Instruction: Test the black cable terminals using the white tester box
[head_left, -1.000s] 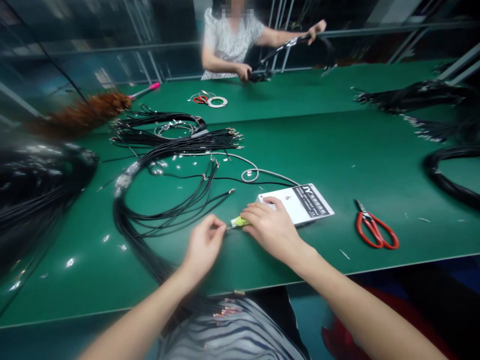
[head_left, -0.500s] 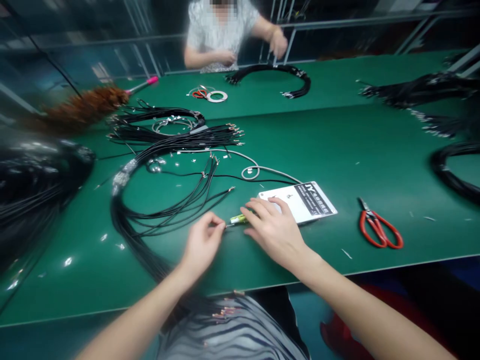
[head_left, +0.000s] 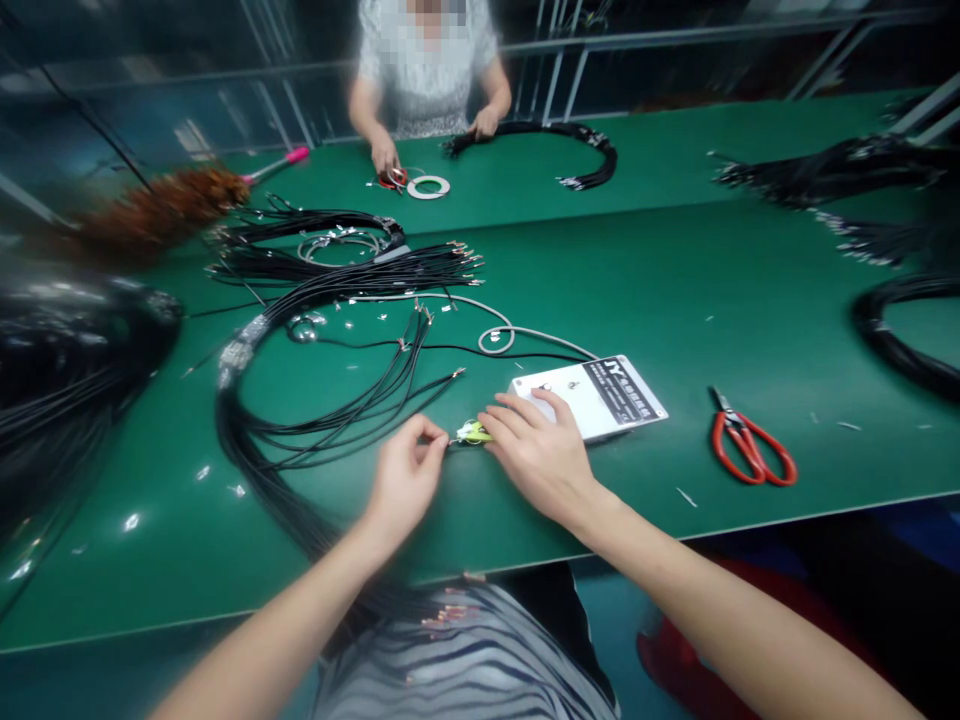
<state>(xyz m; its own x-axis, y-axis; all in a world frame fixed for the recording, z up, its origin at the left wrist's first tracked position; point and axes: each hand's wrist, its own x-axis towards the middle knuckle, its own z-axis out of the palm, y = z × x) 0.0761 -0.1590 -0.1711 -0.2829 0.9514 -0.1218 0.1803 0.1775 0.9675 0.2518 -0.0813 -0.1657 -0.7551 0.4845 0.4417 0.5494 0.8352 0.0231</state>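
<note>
My left hand (head_left: 405,478) is closed, with thumb and forefinger pinching a thin wire end (head_left: 452,440). The wire end points at a small yellow-green nose piece (head_left: 474,432) in front of a white box labelled JY (head_left: 600,398). My right hand (head_left: 541,440) lies over the near left corner of this box, its fingertips curled against the nose piece. That hand hides part of the box and nose piece. Black cables (head_left: 352,425) with stripped ends lie just beyond my left hand, and more of the bundle runs down to my lap.
Red-handled cutters (head_left: 750,448) lie to the right. More black cable bundles (head_left: 832,170) lie at the far right and left. Across the table, a co-worker's hand (head_left: 385,158) touches red-handled scissors beside a white ring (head_left: 428,188). A brown duster (head_left: 172,212) lies at the back left.
The yellow-green nose piece looks different, with pale strands or a blur about it. My hands stay nearly in place. The co-worker's raised hand has come down, and one hand is now at the scissors.
</note>
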